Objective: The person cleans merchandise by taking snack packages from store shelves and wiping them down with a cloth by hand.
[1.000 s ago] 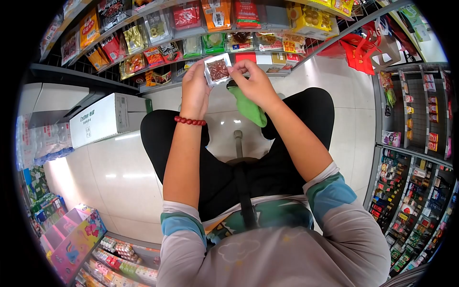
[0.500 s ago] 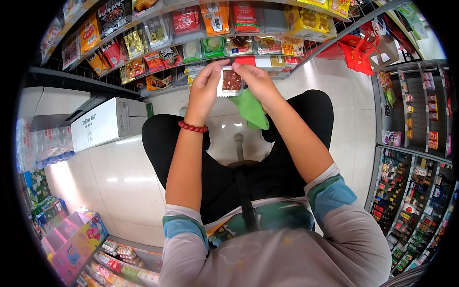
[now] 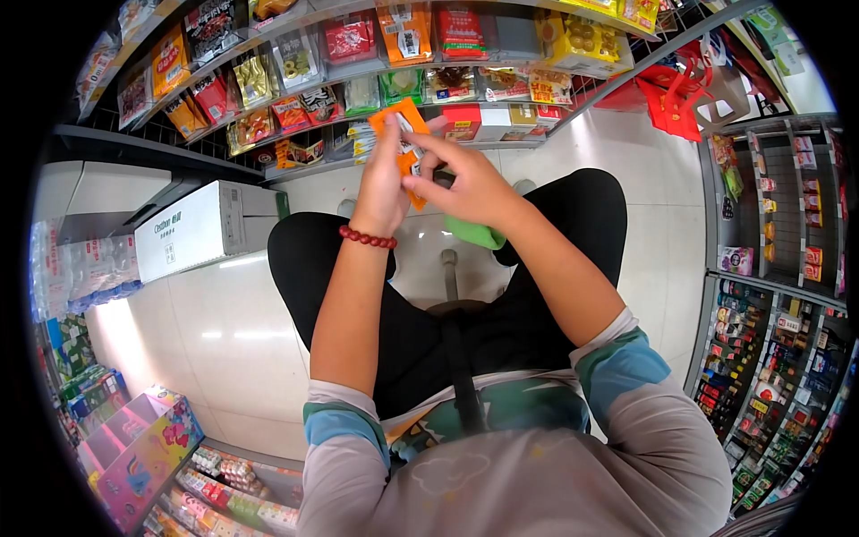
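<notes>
An orange snack packet with white and dark print is between my two hands, in front of the lower shelf. My left hand, with a red bead bracelet at the wrist, grips its left side. Curled fingers of my right hand touch the packet's right side. A green cloth hangs below my right hand; how it is held is hidden.
Shelves of packaged snacks curve across the top. A white carton and bottled water stand at left, a pink display box at lower left. Racks are at right, below a red bag.
The packet has turned from its clear side with reddish food to its orange printed side. My right hand has come lower, its fingers more curled, and the green cloth is mostly hidden behind it.
</notes>
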Demonstrator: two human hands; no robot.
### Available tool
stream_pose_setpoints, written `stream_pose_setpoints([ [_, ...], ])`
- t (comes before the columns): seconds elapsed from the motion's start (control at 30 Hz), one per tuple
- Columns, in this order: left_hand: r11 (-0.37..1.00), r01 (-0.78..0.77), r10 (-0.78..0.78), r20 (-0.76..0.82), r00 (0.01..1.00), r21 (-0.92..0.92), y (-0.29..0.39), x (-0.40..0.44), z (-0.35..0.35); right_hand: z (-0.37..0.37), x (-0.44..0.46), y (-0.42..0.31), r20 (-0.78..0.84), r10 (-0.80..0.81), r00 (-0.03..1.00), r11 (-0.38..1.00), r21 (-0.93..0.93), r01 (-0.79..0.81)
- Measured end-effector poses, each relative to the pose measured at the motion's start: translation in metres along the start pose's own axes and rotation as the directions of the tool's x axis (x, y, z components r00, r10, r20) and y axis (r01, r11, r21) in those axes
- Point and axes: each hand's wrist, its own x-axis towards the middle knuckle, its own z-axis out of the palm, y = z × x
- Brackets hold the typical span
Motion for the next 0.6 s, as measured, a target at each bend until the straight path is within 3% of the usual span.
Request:
stream_pose_setpoints([
  [0.07, 0.993, 0.043, -0.046, -0.020, 0.999, -0.110, 0.004, 0.000, -0.004, 0.000, 0.005, 0.012, -0.194, -0.126, 0.973, 0.980, 0.126, 0.152],
  [0.1, 0.972, 0.083, -0.092, -0.035, 0.995, -0.219, 0.006, 0.000, -0.005, -0.002, 0.011, 0.006, -0.259, 0.055, 0.964, 0.918, 0.394, 0.054],
  [0.13, 0.972, 0.081, -0.092, -0.037, 0.995, -0.219, 0.006, 0.001, -0.005, -0.007, 0.014, 0.012, -0.257, 0.054, 0.965, 0.917, 0.395, 0.053],
  [0.2, 0.979, 0.016, -0.032, -0.072, 0.997, -0.204, 0.008, 0.002, -0.005, -0.026, 0.018, 0.027, -0.404, 0.196, 0.893, 0.767, 0.630, 0.117],
  [0.23, 0.987, 0.010, -0.024, -0.088, 0.996, -0.161, 0.007, 0.002, -0.006, -0.034, 0.017, 0.029, -0.404, 0.196, 0.893, 0.768, 0.630, 0.117],
  [0.27, 0.987, 0.011, -0.025, -0.087, 0.996, -0.162, 0.005, 0.003, -0.005, -0.044, 0.017, 0.031, -0.371, 0.289, 0.882, 0.627, 0.770, 0.118],
  [0.3, 0.999, -0.032, 0.030, -0.112, 0.993, -0.012, 0.002, 0.004, -0.005, -0.049, 0.017, 0.029, -0.320, 0.374, 0.870, 0.462, 0.878, 0.125],
  [0.33, 0.988, -0.070, 0.088, -0.128, 0.988, 0.139, -0.001, 0.005, -0.005, -0.049, 0.016, 0.016, -0.321, 0.374, 0.870, 0.462, 0.878, 0.125],
  [0.4, 0.981, -0.064, 0.085, -0.112, 0.990, 0.183, -0.005, 0.005, -0.003, -0.047, 0.012, -0.005, -0.203, 0.507, 0.838, 0.232, 0.968, 0.095],
  [0.47, 0.985, -0.063, 0.087, -0.149, 0.985, 0.158, -0.011, 0.005, 0.003, -0.037, 0.013, 0.014, -0.148, 0.426, 0.892, 0.235, 0.971, 0.048],
  [0.53, 0.987, -0.133, 0.147, -0.176, 0.973, 0.086, -0.016, 0.007, 0.000, -0.013, 0.017, 0.010, -0.315, 0.248, 0.916, 0.496, 0.853, 0.160],
  [0.57, 0.997, -0.023, 0.017, -0.072, 0.997, -0.079, -0.012, 0.006, -0.009, -0.010, 0.013, 0.006, -0.311, 0.135, 0.941, 0.678, 0.722, 0.142],
  [0.6, 0.968, 0.105, -0.096, 0.053, 0.994, -0.228, -0.006, 0.004, -0.009, -0.008, 0.010, 0.004, -0.311, 0.136, 0.940, 0.677, 0.722, 0.141],
])
